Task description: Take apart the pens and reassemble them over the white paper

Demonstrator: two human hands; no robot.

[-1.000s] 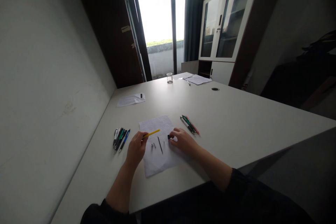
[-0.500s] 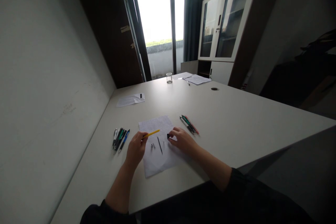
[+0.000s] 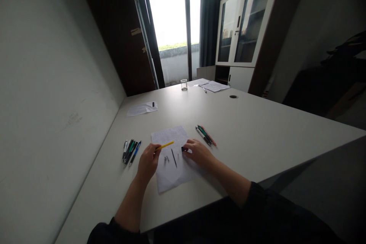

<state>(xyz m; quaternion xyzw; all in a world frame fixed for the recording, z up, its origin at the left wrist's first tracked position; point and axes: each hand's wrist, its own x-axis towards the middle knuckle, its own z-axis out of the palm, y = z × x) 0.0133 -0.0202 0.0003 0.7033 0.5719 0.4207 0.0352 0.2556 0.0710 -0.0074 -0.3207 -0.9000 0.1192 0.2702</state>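
My left hand [image 3: 148,162] is closed on a yellow pen barrel [image 3: 166,145], which sticks out to the right above the paper. Between the thumb and fingers of my right hand [image 3: 198,152] is a small black piece [image 3: 183,149], perhaps a pen's grip; its exact kind is too small to tell. Under both hands lies a lined sheet of paper [image 3: 171,183]. On it rest a thin dark pen refill [image 3: 174,158], small metallic pen parts [image 3: 166,158] to its left and a faint small clear piece [image 3: 178,153] to its right.
A bunch of pens [image 3: 131,152] lies left of my left hand. More pens [image 3: 206,135] lie beyond my right hand. Farther back are a paper with a small black item [image 3: 141,109], a glass [image 3: 184,85], stacked papers [image 3: 215,86] and a cable hole [image 3: 233,97]. A wall [image 3: 57,122] borders the left.
My right hand and the black piece have shifted very slightly. My left hand holds the yellow barrel in the same place.
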